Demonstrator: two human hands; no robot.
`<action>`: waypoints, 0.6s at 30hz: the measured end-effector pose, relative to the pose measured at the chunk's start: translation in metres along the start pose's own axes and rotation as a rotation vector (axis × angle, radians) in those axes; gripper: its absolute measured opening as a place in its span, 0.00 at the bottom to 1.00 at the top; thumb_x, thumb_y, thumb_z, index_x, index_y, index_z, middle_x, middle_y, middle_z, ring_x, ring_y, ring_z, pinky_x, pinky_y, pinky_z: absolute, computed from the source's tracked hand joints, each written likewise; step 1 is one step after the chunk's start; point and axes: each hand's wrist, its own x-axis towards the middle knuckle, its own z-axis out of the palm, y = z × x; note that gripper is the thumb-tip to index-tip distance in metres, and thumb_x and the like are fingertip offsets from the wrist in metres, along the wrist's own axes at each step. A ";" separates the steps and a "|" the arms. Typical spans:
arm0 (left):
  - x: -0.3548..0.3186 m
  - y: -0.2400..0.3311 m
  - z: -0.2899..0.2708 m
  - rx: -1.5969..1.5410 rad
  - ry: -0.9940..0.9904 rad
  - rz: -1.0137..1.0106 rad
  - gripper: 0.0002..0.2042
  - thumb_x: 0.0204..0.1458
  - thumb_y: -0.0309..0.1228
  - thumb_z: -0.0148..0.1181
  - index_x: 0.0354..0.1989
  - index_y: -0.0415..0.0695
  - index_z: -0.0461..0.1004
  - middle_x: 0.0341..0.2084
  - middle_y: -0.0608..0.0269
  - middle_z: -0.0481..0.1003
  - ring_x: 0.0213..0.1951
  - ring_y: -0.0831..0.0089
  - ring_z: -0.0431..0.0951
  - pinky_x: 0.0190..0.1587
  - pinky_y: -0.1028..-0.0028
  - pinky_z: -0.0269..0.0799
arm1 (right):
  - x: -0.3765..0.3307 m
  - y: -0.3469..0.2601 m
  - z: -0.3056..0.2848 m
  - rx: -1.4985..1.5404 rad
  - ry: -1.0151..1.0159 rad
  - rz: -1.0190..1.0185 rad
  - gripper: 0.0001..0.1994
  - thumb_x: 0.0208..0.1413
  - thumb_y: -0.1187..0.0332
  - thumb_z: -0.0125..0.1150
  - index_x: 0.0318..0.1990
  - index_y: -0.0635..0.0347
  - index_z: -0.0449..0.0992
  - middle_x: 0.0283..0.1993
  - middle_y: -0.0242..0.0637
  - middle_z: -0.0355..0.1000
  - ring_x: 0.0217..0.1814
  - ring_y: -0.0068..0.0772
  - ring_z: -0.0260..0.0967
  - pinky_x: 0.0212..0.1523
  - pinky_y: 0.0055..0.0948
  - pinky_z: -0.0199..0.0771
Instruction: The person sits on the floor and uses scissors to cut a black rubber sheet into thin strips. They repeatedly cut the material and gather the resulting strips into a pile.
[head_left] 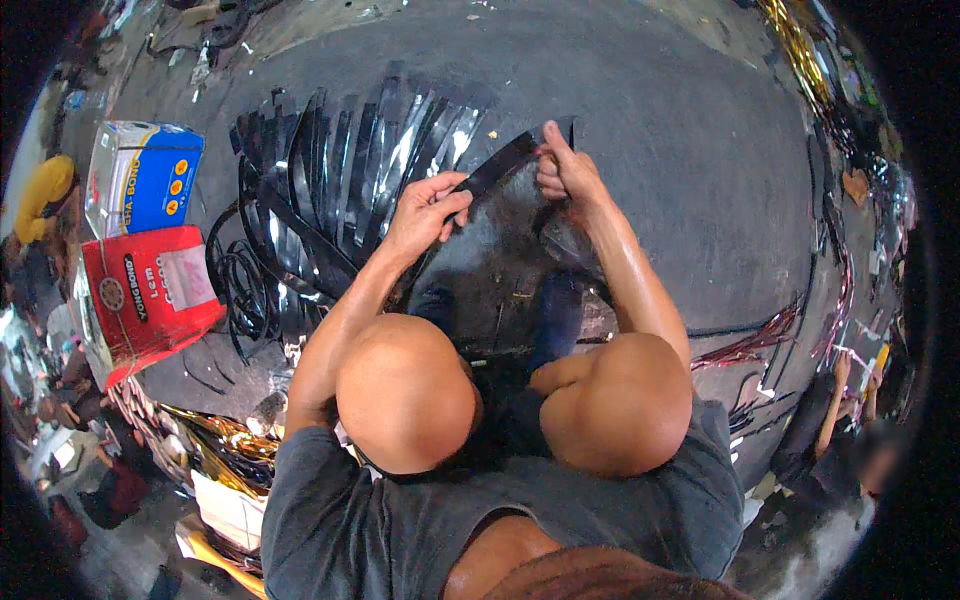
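A flat black strip (503,165) stretches at a slant between my two hands. My left hand (428,212) pinches its lower end between thumb and fingers. Farther up and to the right, my right hand (572,178) is closed on the other end, thumb pointing up along it. Just left of my left hand, many glossy black strips (345,170) lie side by side in a fanned row on the dark surface. Thin black strips (248,290) lie in loose loops below the row's left end.
A blue and white box (160,180) stands at the left, with a red box (150,295) nearer me. Gold shiny strips (235,440) lie by my left elbow. Reddish strips (755,338) lie to the right. Another person's arms (832,410) show at the far right.
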 end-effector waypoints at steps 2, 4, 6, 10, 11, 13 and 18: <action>-0.009 0.004 -0.004 -0.064 -0.016 -0.007 0.13 0.57 0.27 0.56 0.49 0.38 0.75 0.20 0.67 0.72 0.17 0.85 0.65 0.17 0.84 0.58 | 0.002 -0.008 0.013 -0.106 0.000 0.056 0.28 0.57 0.38 0.55 0.30 0.58 0.69 0.17 0.20 0.50 0.15 0.13 0.45 0.16 0.19 0.44; -0.014 0.011 -0.010 -0.066 -0.052 -0.020 0.13 0.57 0.27 0.56 0.49 0.38 0.74 0.20 0.67 0.72 0.18 0.84 0.66 0.17 0.84 0.57 | -0.006 -0.011 0.017 0.079 -0.041 0.059 0.20 0.59 0.48 0.59 0.29 0.54 0.65 0.18 0.22 0.55 0.15 0.12 0.47 0.16 0.18 0.46; -0.017 0.018 -0.018 -0.009 -0.102 -0.037 0.14 0.56 0.27 0.56 0.50 0.37 0.74 0.20 0.67 0.72 0.18 0.84 0.67 0.17 0.84 0.57 | -0.008 -0.012 0.015 0.179 -0.107 -0.004 0.16 0.59 0.54 0.62 0.30 0.55 0.67 0.18 0.23 0.58 0.15 0.13 0.48 0.15 0.18 0.46; -0.008 0.006 -0.023 0.864 0.614 0.308 0.14 0.47 0.33 0.67 0.42 0.42 0.76 0.17 0.64 0.71 0.18 0.77 0.69 0.21 0.73 0.63 | -0.031 -0.020 0.026 -0.059 -0.090 -0.149 0.10 0.59 0.63 0.63 0.36 0.57 0.71 0.23 0.28 0.67 0.15 0.12 0.50 0.15 0.17 0.47; -0.009 0.017 -0.015 0.893 0.721 0.507 0.12 0.47 0.34 0.68 0.35 0.42 0.75 0.16 0.63 0.70 0.17 0.76 0.68 0.21 0.73 0.62 | -0.033 -0.015 0.032 -0.130 -0.051 -0.185 0.09 0.59 0.63 0.62 0.36 0.57 0.71 0.24 0.29 0.69 0.15 0.13 0.51 0.16 0.18 0.48; -0.014 0.023 0.000 0.772 0.643 0.611 0.14 0.46 0.35 0.70 0.23 0.42 0.71 0.14 0.64 0.68 0.17 0.77 0.65 0.21 0.74 0.58 | -0.046 -0.008 0.052 -0.187 -0.069 -0.213 0.09 0.59 0.64 0.62 0.35 0.58 0.72 0.22 0.28 0.68 0.15 0.14 0.52 0.16 0.19 0.49; -0.016 0.003 0.025 0.167 0.163 0.329 0.18 0.55 0.38 0.64 0.19 0.41 0.68 0.15 0.72 0.67 0.19 0.82 0.61 0.22 0.75 0.57 | -0.055 0.018 0.063 -0.091 -0.260 -0.208 0.07 0.60 0.64 0.61 0.35 0.56 0.72 0.20 0.22 0.62 0.16 0.14 0.52 0.17 0.18 0.50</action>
